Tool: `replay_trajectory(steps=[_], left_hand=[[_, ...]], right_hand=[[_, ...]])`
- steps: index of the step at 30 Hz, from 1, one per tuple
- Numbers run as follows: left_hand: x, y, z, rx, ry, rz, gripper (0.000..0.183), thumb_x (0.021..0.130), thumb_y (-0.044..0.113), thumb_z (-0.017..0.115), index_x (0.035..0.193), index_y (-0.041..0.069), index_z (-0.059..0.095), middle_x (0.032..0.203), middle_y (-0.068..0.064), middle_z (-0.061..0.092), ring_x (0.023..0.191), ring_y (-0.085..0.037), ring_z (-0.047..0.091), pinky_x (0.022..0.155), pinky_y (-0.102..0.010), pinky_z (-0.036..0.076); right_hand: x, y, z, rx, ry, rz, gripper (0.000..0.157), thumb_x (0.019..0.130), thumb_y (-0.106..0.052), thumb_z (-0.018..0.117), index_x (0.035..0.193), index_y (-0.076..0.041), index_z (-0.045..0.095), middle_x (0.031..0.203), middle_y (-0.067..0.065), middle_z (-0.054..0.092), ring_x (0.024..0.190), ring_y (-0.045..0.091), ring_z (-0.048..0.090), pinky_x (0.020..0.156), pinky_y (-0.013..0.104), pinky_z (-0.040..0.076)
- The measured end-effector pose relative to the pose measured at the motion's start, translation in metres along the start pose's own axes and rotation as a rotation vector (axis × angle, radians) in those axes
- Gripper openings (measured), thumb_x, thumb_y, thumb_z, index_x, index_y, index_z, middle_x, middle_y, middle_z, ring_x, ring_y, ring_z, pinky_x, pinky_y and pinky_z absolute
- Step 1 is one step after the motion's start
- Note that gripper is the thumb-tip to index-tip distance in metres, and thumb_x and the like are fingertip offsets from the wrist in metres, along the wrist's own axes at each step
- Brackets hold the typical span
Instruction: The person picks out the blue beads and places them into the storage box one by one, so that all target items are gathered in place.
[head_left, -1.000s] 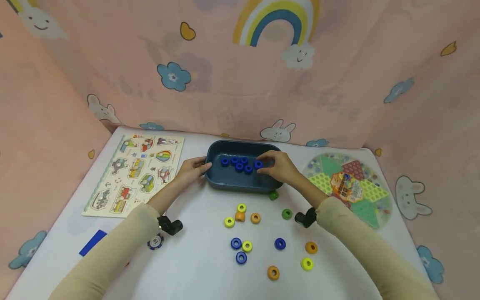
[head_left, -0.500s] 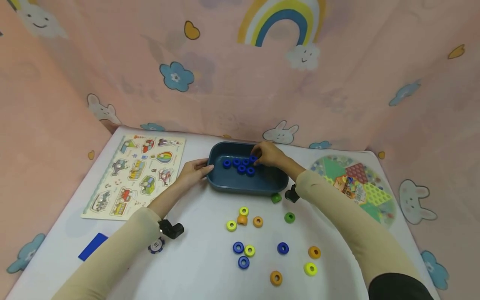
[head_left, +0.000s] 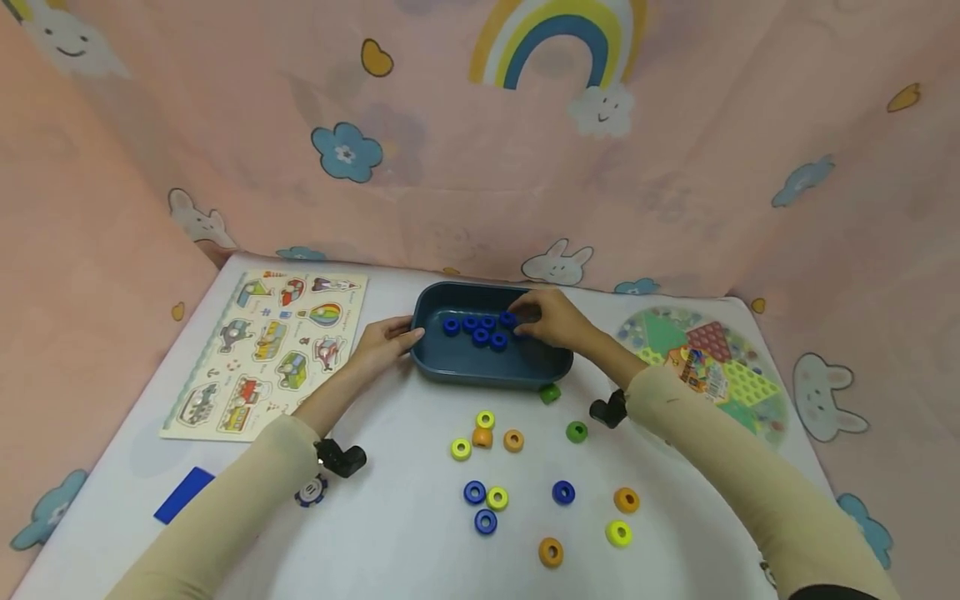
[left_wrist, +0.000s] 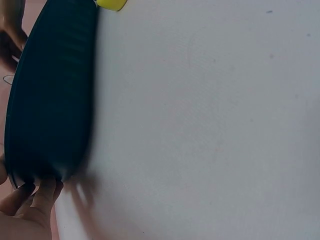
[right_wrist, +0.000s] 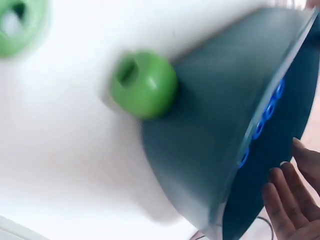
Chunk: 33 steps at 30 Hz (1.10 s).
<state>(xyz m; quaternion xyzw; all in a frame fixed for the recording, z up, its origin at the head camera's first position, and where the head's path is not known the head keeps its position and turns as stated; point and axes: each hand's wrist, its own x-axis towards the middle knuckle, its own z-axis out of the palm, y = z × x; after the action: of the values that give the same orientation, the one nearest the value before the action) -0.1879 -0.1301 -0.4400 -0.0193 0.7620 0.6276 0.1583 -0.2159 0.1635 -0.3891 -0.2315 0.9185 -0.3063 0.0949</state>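
Observation:
My left hand [head_left: 382,343] grips the left end of a dark blue-green tray [head_left: 480,371], thumb at the rim and fingers against the outer wall. In the left wrist view the same fingers [left_wrist: 44,197] press that end. Inside the tray lie several blue ring-shaped beads [head_left: 480,336], grouped in the middle. Over the tray's right side is my right hand [head_left: 553,321], its fingertips right beside the rightmost blue bead [head_left: 507,319]. The right wrist view shows its thumb and fingers [right_wrist: 285,200] apart with nothing between them.
A green bead [head_left: 550,394] lies against the tray's front wall. Yellow, orange, green and blue beads [head_left: 563,492] are scattered in front. A picture puzzle board [head_left: 262,354] lies left, a round patterned board [head_left: 705,367] right. Near the left sleeve are a poker chip [head_left: 311,490] and a blue strip [head_left: 183,494].
My right hand has carried a blue bead leftward to the group in the tray, let it go, and drawn back slightly to the right. The left hand stays at the tray's end.

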Motion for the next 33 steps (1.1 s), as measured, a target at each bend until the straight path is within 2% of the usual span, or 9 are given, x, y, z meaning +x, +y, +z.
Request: replay_trajectory(steps=[7,13,19,23,27,33], left_hand=[[0.001,-0.002,-0.001,-0.003,0.01,-0.008,0.051,0.091,0.021,0.061,0.133,-0.002,0.045,0.129,-0.021,0.049,0.115,-0.028,0.051,0.09,-0.03,0.046],[-0.001,-0.001,-0.001,-0.018,0.021,-0.021,0.052,0.09,0.02,0.062,0.134,-0.002,0.044,0.13,-0.021,0.049,0.116,-0.028,0.051,0.09,-0.029,0.046],[0.0,0.0,-0.001,-0.048,0.018,0.005,0.051,0.09,0.018,0.062,0.133,-0.003,0.045,0.13,-0.022,0.049,0.115,-0.028,0.051,0.088,-0.028,0.047],[0.0,-0.001,0.0,-0.041,0.023,0.006,0.049,0.09,0.018,0.062,0.132,-0.002,0.046,0.129,-0.021,0.05,0.115,-0.027,0.052,0.088,-0.028,0.047],[0.0,-0.001,0.0,-0.033,0.016,0.002,0.05,0.09,0.018,0.061,0.133,-0.002,0.045,0.129,-0.021,0.049,0.115,-0.027,0.051,0.088,-0.028,0.047],[0.001,-0.001,0.001,-0.036,0.018,-0.011,0.051,0.09,0.019,0.062,0.133,-0.001,0.045,0.13,-0.021,0.049,0.115,-0.027,0.051,0.088,-0.028,0.047]], right_hand=[[-0.063,-0.005,0.002,0.208,0.047,-0.01,0.03,0.079,-0.007,0.073,0.108,-0.004,0.065,0.105,0.013,0.063,0.086,0.02,0.062,0.073,0.029,0.053],[-0.121,-0.005,0.022,0.334,0.049,-0.011,0.032,0.082,-0.013,0.071,0.112,-0.003,0.063,0.106,0.014,0.063,0.087,0.019,0.061,0.076,0.031,0.052],[-0.17,-0.003,0.047,0.264,-0.001,0.069,0.037,0.077,-0.018,0.076,0.111,-0.009,0.064,0.103,0.004,0.064,0.085,0.018,0.06,0.072,0.029,0.052],[-0.193,-0.004,0.061,0.197,-0.026,0.12,0.039,0.073,-0.018,0.079,0.108,-0.011,0.066,0.097,-0.004,0.064,0.079,0.014,0.057,0.066,0.027,0.051],[-0.207,-0.004,0.074,0.173,-0.012,0.149,0.037,0.072,-0.018,0.08,0.106,-0.013,0.067,0.093,-0.009,0.063,0.074,0.009,0.055,0.061,0.024,0.049],[-0.213,-0.005,0.084,0.174,0.005,0.124,0.035,0.071,-0.013,0.08,0.102,-0.015,0.066,0.095,-0.01,0.061,0.079,0.008,0.056,0.061,0.024,0.049]])
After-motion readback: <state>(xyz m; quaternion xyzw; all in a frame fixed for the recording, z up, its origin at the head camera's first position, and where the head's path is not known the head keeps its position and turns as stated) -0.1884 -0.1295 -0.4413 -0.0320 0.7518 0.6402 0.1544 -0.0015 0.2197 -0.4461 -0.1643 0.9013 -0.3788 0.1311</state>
